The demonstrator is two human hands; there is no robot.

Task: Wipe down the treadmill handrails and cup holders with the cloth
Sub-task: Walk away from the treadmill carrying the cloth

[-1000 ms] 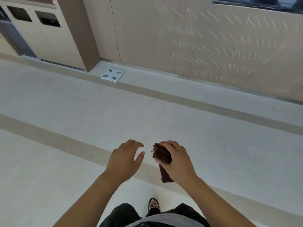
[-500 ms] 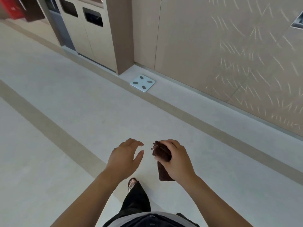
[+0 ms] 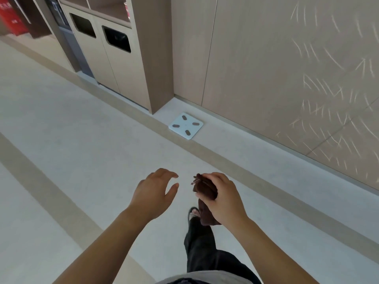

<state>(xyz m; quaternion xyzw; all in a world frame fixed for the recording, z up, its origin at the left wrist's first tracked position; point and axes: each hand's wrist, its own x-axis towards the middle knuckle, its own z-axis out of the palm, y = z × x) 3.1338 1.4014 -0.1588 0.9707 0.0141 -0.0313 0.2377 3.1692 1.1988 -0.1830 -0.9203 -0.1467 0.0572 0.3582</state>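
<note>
A pale floor (image 3: 82, 152) ran beside a wood-panelled wall; no treadmill was in view. The right hand (image 3: 222, 196) gripped a bunched brown cloth (image 3: 204, 186), the left hand (image 3: 153, 193) hung open nearby. Wiping seemingly awaited reaching the machine.

The right hand (image 3: 222, 194) closes around the dark cloth (image 3: 205, 186), hiding its middle so that only a bunched top and a hanging tail below the palm show, and that tail in turn covers part of the sandalled foot (image 3: 193, 214) beneath it. Far up and left of the left hand (image 3: 152, 193), a red object (image 3: 11, 17) is cut by the picture's edge, its white lettering too small to read. The 2 dark bin openings (image 3: 117, 38) beyond the hands show nothing inside.
</note>
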